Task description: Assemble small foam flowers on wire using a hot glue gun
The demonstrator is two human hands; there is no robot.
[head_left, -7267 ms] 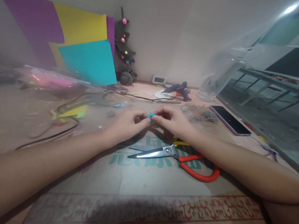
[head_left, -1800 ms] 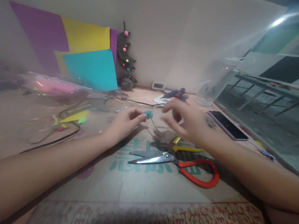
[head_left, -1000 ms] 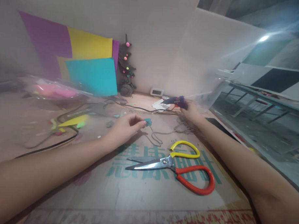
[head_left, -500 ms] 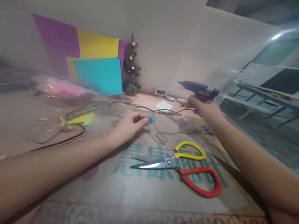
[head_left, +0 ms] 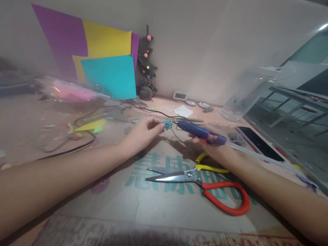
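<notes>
Between thumb and fingertips, my left hand (head_left: 149, 131) pinches a small teal flower-shaped piece (head_left: 168, 125). A thin cord (head_left: 176, 137) trails from near it. My right hand (head_left: 209, 142) is wrapped round a blue hot glue gun (head_left: 200, 131) with a red light and a clear glue stick out of its back end. The gun's nozzle points left, at or very near the teal piece; whether they touch I cannot tell. Below both hands lie scissors (head_left: 189, 175) with one yellow and one red handle, blades partly apart.
Cardboard (head_left: 150, 208) with green characters covers the table. Behind stand coloured sheets (head_left: 109, 78) and a dark tree-like decoration (head_left: 147, 68) with small balls. A phone (head_left: 260, 142) and a clear container (head_left: 237, 98) are at right. A black cable (head_left: 71, 154) and scraps lie left.
My right hand has brought the glue gun down and left, so its nozzle is now at the teal piece. The left hand has barely moved. The view has shifted slightly.
</notes>
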